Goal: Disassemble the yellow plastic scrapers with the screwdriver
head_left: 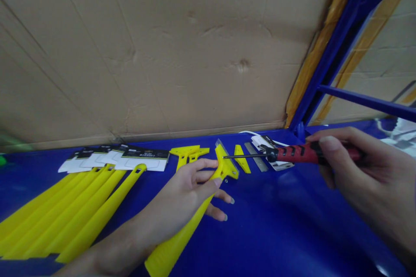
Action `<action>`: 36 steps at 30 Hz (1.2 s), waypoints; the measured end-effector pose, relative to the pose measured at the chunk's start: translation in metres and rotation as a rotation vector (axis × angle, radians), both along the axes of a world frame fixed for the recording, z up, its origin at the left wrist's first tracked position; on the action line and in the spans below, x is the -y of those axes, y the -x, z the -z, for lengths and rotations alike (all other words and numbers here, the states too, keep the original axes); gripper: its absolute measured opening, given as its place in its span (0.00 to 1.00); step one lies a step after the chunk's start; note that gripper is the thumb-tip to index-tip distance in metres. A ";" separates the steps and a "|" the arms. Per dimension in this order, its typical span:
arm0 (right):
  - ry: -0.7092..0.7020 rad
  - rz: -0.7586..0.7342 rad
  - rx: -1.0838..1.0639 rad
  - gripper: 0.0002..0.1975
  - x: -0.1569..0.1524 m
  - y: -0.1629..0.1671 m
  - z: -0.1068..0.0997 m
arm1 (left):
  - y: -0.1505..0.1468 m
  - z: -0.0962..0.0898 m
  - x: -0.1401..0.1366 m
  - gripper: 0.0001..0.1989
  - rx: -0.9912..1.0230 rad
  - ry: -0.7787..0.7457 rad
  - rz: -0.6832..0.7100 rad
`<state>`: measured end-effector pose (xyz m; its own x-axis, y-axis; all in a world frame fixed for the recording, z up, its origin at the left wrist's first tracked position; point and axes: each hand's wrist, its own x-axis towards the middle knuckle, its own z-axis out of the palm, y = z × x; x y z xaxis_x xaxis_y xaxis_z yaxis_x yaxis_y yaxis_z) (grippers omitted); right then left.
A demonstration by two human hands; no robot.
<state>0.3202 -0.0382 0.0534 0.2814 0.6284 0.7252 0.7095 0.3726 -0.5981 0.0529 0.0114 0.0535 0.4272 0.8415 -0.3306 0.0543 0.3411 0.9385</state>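
Note:
My left hand (pixel 198 188) is closed round the neck of a yellow scraper (pixel 182 236), its head tilted up and a thin blade edge showing along it. In my right hand (pixel 354 169) is a screwdriver (pixel 297 154) with a red and black handle. Its shaft points left, and the tip meets the scraper's head. Close to the head lies a small screw (pixel 226 180) on the blue surface. Just right of the head are a loose yellow plate (pixel 242 159) and a grey metal blade (pixel 256 157).
Several yellow scraper handles (pixel 74 207) lie side by side at left, below printed cards (pixel 139 158). More yellow scraper heads (pixel 188 152) rest behind my left hand. A cardboard wall (pixel 162 52) closes off the back; a blue metal frame (pixel 331 56) rises at right.

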 end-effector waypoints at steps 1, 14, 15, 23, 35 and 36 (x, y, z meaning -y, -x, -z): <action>-0.002 0.021 0.008 0.11 0.001 0.000 -0.001 | 0.000 -0.001 0.001 0.34 -0.008 -0.024 -0.008; 0.004 -0.160 0.099 0.05 0.001 -0.006 -0.008 | 0.006 0.001 -0.006 0.33 -0.071 -0.124 0.067; -0.010 -0.162 0.097 0.05 0.000 -0.005 -0.008 | 0.005 0.002 -0.005 0.34 -0.076 -0.123 0.071; 0.004 -0.190 -0.046 0.06 -0.006 -0.004 -0.009 | 0.005 0.007 -0.003 0.37 -0.091 -0.086 0.072; -0.014 -0.335 -0.128 0.14 -0.012 -0.004 -0.008 | 0.007 0.011 -0.009 0.36 -0.094 -0.078 0.093; 0.012 -0.352 -0.159 0.11 -0.012 -0.003 -0.008 | 0.007 0.011 -0.009 0.36 -0.096 -0.075 0.098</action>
